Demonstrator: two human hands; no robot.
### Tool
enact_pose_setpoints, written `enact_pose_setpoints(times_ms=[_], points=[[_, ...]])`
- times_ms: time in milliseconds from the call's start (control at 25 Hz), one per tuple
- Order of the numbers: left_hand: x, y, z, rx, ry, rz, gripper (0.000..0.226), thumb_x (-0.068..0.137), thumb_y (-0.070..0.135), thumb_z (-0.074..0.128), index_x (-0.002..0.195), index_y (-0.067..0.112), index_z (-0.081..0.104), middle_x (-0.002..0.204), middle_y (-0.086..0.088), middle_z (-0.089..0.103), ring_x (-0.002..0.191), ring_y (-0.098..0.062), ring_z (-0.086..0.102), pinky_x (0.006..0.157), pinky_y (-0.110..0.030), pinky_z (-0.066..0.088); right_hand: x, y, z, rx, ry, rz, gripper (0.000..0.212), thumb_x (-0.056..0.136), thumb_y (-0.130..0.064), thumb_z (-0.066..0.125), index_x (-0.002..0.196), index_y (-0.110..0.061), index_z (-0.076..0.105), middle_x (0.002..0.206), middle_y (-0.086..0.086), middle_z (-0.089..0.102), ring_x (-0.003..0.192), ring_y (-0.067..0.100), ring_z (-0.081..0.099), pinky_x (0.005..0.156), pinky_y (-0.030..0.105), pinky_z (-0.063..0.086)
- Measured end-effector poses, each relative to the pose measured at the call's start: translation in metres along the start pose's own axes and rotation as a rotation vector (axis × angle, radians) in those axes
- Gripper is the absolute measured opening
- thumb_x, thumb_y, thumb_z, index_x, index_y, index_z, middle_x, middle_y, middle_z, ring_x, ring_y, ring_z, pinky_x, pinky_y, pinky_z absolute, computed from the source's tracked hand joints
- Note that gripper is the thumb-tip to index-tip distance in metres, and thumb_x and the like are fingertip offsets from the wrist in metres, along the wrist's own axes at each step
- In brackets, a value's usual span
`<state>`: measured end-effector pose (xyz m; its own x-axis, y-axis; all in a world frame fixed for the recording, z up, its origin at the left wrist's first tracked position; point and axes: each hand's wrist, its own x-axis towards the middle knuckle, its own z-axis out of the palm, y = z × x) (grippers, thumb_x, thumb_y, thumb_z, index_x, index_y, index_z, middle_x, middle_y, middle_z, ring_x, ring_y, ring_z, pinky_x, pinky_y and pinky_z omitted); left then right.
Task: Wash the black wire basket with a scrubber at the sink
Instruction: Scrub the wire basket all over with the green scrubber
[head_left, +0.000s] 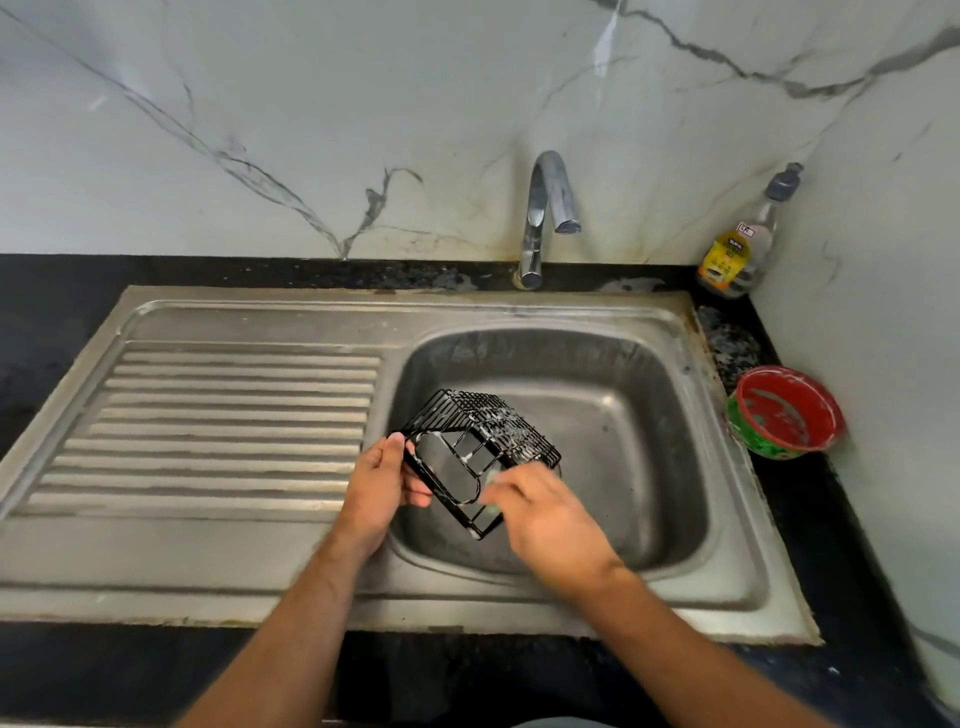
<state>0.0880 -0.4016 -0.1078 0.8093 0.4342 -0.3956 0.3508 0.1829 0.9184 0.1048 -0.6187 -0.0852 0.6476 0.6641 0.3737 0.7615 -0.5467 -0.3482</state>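
Black wire basket (475, 457) is tipped on its side over the sink (597, 364) bowl, suds clinging to the mesh. From where I'm watching, the left hand (382, 491) grips its near edge, thumb on the rim wire and fingers curled underneath. The right hand (545, 519) pinches a pale green scrubber (491, 486) against the lower side; it's mostly hidden, so I can't see how the fingers lie. My guess: the basket is light and stiff but soapy and slippery, so hold it by the thicker rim frame, not the thin mesh wires. The tap (545, 208) looks off, so rinsing hasn't started.
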Motion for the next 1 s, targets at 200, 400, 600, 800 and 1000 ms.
enact_pose_setpoints(times_ms=[200, 400, 600, 800, 1000], points=[[0.0, -0.002, -0.005, 0.024, -0.01, -0.005, 0.038, 0.112, 0.028, 0.036, 0.091, 0.005, 0.058, 0.058, -0.012, 0.066, 0.042, -0.014, 0.06, 0.041, -0.025, 0.053, 0.01, 0.021, -0.007, -0.034, 0.125, 0.083, 0.046, 0.061, 0.014, 0.079, 0.099, -0.012, 0.074, 0.098, 0.006, 0.068, 0.091, 0.026, 0.067, 0.081, 0.037, 0.06], [-0.001, 0.0, -0.013, 0.028, -0.019, -0.009, 0.038, 0.112, 0.028, 0.036, 0.096, 0.002, 0.059, 0.068, -0.018, 0.068, 0.044, -0.016, 0.062, 0.042, -0.027, 0.055, -0.004, -0.008, 0.009, -0.067, -0.066, -0.306, 0.033, 0.079, -0.013, 0.051, 0.103, -0.021, 0.072, 0.102, -0.004, 0.066, 0.092, 0.015, 0.058, 0.086, 0.029, 0.048], [-0.006, 0.003, -0.007, -0.005, -0.022, -0.029, 0.037, 0.112, 0.026, 0.034, 0.093, 0.005, 0.058, 0.056, -0.014, 0.066, 0.04, -0.017, 0.061, 0.042, -0.027, 0.055, -0.005, 0.015, 0.003, -0.069, 0.001, -0.226, 0.029, 0.078, -0.009, 0.052, 0.096, -0.021, 0.072, 0.102, -0.006, 0.065, 0.092, 0.014, 0.055, 0.082, 0.03, 0.052], [-0.003, 0.003, -0.01, 0.035, -0.01, -0.025, 0.037, 0.112, 0.026, 0.034, 0.1, 0.001, 0.058, 0.057, -0.013, 0.067, 0.04, -0.016, 0.061, 0.041, -0.026, 0.054, 0.001, 0.015, 0.003, -0.059, 0.104, -0.143, 0.029, 0.079, -0.008, 0.056, 0.099, -0.02, 0.073, 0.102, -0.003, 0.067, 0.092, 0.017, 0.061, 0.086, 0.032, 0.051], [-0.005, 0.006, -0.011, 0.032, -0.021, -0.032, 0.035, 0.112, 0.027, 0.035, 0.095, 0.007, 0.058, 0.065, -0.018, 0.069, 0.041, -0.017, 0.062, 0.041, -0.026, 0.055, 0.002, -0.015, 0.02, -0.163, -0.079, -0.327, 0.028, 0.086, -0.018, 0.049, 0.099, -0.026, 0.072, 0.101, -0.007, 0.067, 0.087, 0.015, 0.057, 0.081, 0.03, 0.039]])
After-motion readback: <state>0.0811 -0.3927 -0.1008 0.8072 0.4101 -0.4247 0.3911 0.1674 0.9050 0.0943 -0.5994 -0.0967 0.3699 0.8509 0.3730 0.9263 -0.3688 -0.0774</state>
